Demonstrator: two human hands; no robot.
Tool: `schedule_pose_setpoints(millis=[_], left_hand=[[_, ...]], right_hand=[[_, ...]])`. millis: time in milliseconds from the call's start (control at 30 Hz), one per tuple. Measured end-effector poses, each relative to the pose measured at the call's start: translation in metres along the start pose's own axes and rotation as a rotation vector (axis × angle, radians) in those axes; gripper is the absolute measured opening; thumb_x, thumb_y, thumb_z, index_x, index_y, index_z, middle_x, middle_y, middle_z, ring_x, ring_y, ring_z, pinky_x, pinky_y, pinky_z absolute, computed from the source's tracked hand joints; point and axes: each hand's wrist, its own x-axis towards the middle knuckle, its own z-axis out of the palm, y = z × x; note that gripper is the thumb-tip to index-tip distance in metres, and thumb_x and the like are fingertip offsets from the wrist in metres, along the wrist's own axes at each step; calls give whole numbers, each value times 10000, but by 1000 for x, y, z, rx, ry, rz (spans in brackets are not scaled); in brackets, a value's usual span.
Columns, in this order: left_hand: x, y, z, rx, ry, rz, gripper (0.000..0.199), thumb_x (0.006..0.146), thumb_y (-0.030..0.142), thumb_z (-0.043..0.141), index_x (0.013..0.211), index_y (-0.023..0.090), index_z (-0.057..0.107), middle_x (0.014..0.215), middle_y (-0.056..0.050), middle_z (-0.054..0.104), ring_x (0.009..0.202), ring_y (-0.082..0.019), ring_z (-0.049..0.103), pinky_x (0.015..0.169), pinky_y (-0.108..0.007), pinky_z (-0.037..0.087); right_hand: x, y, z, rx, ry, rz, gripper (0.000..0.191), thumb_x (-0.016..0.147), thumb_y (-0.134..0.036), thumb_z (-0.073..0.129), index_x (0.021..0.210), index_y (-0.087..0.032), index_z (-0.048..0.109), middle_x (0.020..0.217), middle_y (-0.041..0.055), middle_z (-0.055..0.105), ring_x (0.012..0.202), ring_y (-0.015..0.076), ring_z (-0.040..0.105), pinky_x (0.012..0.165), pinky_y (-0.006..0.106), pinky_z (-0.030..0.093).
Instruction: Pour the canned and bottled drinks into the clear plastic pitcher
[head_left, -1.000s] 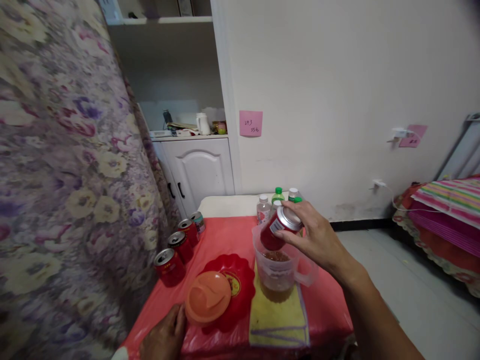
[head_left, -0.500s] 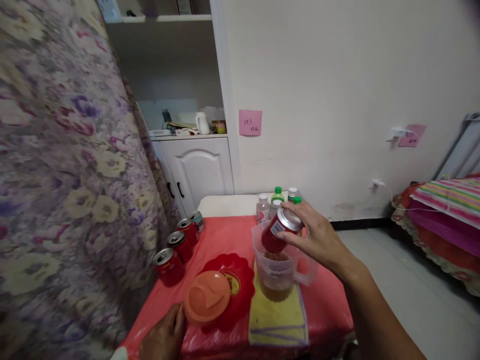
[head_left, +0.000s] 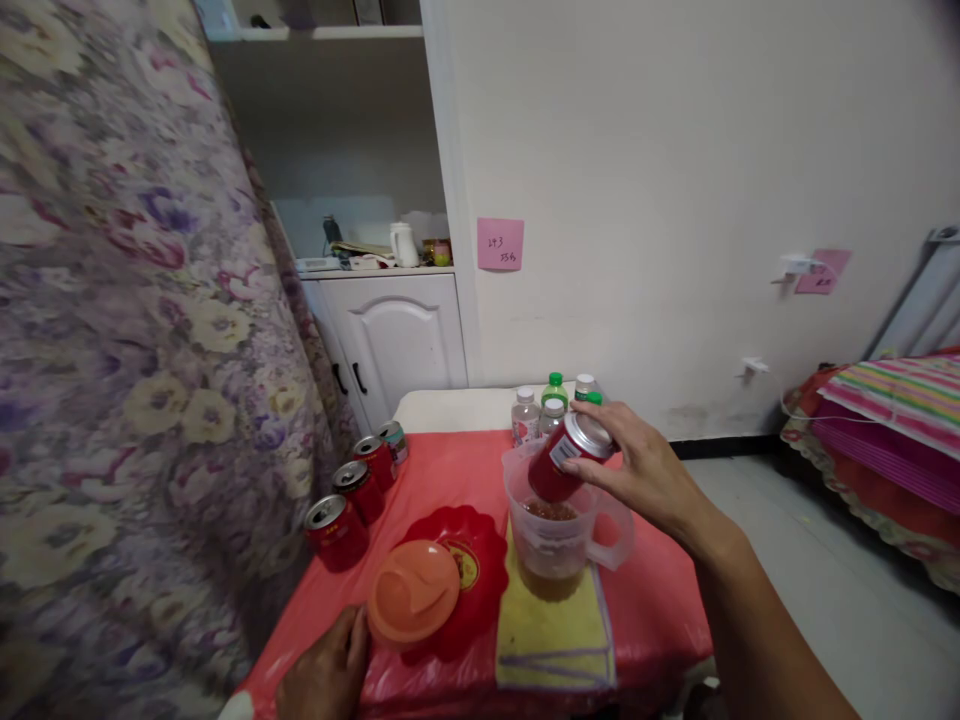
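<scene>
One upturned can: the red can (head_left: 553,472) slants bottom-up above the translucent jug (head_left: 555,556), its lower end inside the mouth; the tilt seems meant to let its contents run straight down.
Right hand (head_left: 643,476): thumb and fingers spread only as wide as the can and closed around it near the silver base; holding this end keeps the hand above the rim.
Left hand (head_left: 322,668): fingers loosely curled at the near table edge, just beside the orange lid (head_left: 414,596); whether they touch or grip it, I cannot tell.
Jug: upright, handle to the right, with brownish liquid and some froth inside.
Yellow cloth (head_left: 555,645): flat beneath the jug and showing on its near side, perhaps to take drips off the red table cover (head_left: 450,475).
Lid on plate: the lid overlaps the left part of the red scalloped plate (head_left: 484,600), left of the jug.
Can row: three red cans (head_left: 336,538) and a teal can (head_left: 394,442) line the left side by the floral curtain (head_left: 150,350), well apart from the right hand; the nearest has an open mouth.
Bottles (head_left: 525,418): white- and green-capped, clustered behind the jug, partly hidden by can and hand; they crowd its far side, leaving the near side freer.
</scene>
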Motion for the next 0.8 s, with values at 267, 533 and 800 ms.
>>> schedule_pose_setpoints(millis=[267,533,800], left_hand=[[-1,2,-2,-23,14,20,385,1002,394,407,1158,236,722,1083,-92,813,972,-284,754,722,-306,455],[0,1,0,-7,11,12,363,1006,380,409,1152,258,719,1099,-75,811,977,-277,755,726,-302,444],[-2,6,-5,11,-21,-3,382,1021,390,388,1180,240,702,1125,-89,803,1032,-283,747,764,-306,465]], right_hand=[[0,2,-2,-12,-27,62,574,853,-478,704,1387,-337,546,1255,78,668,1093,280,671,951,478,547],[1,9,1,-23,-25,59,585,847,-517,693,1387,-348,546,1253,73,675,1079,280,679,909,459,557],[2,14,2,-20,-28,125,583,851,-536,680,1386,-343,553,1253,67,680,1062,276,681,908,465,547]])
